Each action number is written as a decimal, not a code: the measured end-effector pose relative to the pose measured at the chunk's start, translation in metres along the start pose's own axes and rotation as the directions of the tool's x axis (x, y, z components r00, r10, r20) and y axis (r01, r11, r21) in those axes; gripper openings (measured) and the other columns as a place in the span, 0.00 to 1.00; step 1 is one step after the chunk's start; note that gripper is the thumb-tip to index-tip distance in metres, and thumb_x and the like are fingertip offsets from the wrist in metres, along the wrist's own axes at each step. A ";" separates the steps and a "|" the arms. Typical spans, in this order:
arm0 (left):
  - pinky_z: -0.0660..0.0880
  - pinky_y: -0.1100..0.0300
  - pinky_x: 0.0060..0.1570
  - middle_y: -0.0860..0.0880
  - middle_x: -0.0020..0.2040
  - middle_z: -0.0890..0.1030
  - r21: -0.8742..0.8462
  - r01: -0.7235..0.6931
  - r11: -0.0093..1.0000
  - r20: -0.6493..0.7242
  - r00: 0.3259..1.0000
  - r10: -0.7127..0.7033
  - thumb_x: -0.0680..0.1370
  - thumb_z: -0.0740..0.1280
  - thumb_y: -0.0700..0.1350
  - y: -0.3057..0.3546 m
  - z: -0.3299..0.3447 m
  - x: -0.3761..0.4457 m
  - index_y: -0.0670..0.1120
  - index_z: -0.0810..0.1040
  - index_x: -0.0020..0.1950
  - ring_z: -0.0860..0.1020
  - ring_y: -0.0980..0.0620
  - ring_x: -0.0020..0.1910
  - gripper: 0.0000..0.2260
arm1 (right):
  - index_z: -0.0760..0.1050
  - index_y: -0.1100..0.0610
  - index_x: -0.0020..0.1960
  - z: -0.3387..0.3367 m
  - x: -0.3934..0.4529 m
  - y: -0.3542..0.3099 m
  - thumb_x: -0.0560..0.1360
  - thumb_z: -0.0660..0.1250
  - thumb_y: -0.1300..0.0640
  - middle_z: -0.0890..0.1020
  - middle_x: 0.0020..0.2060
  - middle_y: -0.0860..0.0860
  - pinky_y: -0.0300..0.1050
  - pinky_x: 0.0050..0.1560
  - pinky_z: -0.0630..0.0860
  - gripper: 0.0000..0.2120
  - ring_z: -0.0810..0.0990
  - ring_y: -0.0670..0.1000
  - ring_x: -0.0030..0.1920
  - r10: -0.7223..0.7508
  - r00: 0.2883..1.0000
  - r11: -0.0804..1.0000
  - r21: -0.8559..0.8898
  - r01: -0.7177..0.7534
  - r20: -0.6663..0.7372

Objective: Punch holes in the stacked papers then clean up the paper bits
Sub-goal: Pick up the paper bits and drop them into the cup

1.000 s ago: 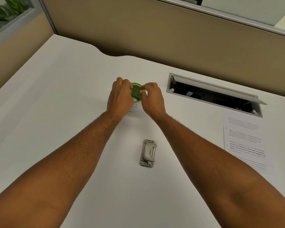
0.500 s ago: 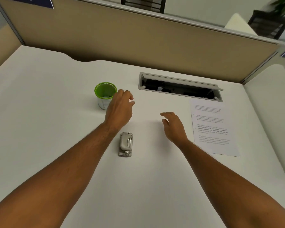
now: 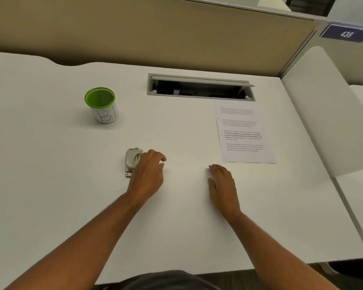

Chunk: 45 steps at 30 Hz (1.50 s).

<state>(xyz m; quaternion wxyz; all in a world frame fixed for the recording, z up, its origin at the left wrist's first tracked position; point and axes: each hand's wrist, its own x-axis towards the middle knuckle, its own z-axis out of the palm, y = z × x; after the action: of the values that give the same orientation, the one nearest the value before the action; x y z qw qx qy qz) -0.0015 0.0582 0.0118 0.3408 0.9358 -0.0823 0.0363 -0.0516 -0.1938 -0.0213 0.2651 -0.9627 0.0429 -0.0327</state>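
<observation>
White desk [image 3: 50,185]: both hands (empty, fingers loose) rest apart, left hand [image 3: 148,174] beside hole punch [image 3: 132,161].

Your left hand [image 3: 148,174] hangs with curled fingers just beside the grey hole punch [image 3: 132,161] near the middle of the white worktop [image 3: 50,185], partly covering its right side, and whether it touches is unclear. Your right hand [image 3: 223,188] lies flat and empty, just short of the near-left corner of the printed papers [image 3: 242,135] by the right edge. A green-rimmed cup [image 3: 102,105] stands upright toward the far left, and an open cable tray [image 3: 200,87] sits at the far edge.
</observation>
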 end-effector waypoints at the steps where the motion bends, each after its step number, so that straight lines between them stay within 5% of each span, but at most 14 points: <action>1: 0.75 0.52 0.51 0.51 0.53 0.78 0.006 -0.001 1.000 0.016 1.000 0.001 0.78 0.65 0.38 0.001 0.006 -0.008 0.47 0.77 0.53 0.75 0.49 0.54 0.06 | 0.74 0.59 0.69 0.001 -0.006 0.004 0.78 0.65 0.64 0.76 0.68 0.54 0.48 0.69 0.69 0.19 0.74 0.56 0.67 -0.003 1.000 1.000 -0.007 0.003 -0.006; 4: 0.76 0.53 0.50 0.51 0.53 0.79 0.049 -0.029 0.998 0.040 0.999 0.027 0.77 0.66 0.37 0.001 0.022 -0.029 0.46 0.77 0.53 0.75 0.48 0.54 0.08 | 0.76 0.60 0.67 0.001 -0.016 0.011 0.79 0.65 0.64 0.76 0.69 0.55 0.48 0.70 0.69 0.17 0.73 0.56 0.68 -0.017 0.999 1.000 -0.001 0.017 -0.037; 13: 0.69 0.48 0.67 0.43 0.68 0.75 0.154 0.000 0.988 0.037 0.999 -0.006 0.78 0.67 0.40 0.000 0.055 -0.049 0.43 0.77 0.63 0.69 0.43 0.69 0.14 | 0.78 0.63 0.64 0.008 -0.019 0.013 0.78 0.65 0.65 0.79 0.66 0.58 0.53 0.64 0.74 0.15 0.76 0.58 0.66 -0.118 0.986 0.989 -0.101 0.106 -0.120; 30: 0.67 0.49 0.67 0.47 0.71 0.71 0.277 0.057 0.959 0.001 0.998 -0.060 0.81 0.54 0.48 0.004 0.063 -0.052 0.49 0.73 0.67 0.66 0.46 0.72 0.17 | 0.77 0.61 0.65 0.011 -0.018 0.013 0.78 0.65 0.65 0.78 0.66 0.56 0.52 0.63 0.73 0.15 0.75 0.56 0.67 -0.120 0.986 0.985 -0.140 0.104 -0.115; 45: 0.65 0.51 0.70 0.47 0.71 0.71 0.306 0.036 0.951 -0.007 0.999 -0.036 0.82 0.56 0.46 0.000 0.065 -0.053 0.49 0.72 0.68 0.66 0.47 0.73 0.15 | 0.76 0.61 0.67 0.013 -0.018 0.013 0.80 0.61 0.62 0.77 0.68 0.55 0.54 0.66 0.71 0.17 0.74 0.57 0.68 -0.088 0.992 0.987 -0.143 0.075 -0.087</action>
<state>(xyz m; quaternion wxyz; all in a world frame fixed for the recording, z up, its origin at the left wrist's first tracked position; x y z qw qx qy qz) -0.0529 0.0230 -0.0449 0.1925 0.9786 -0.0584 0.0430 -0.0690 -0.1969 -0.0398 0.1931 -0.9773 0.0182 -0.0852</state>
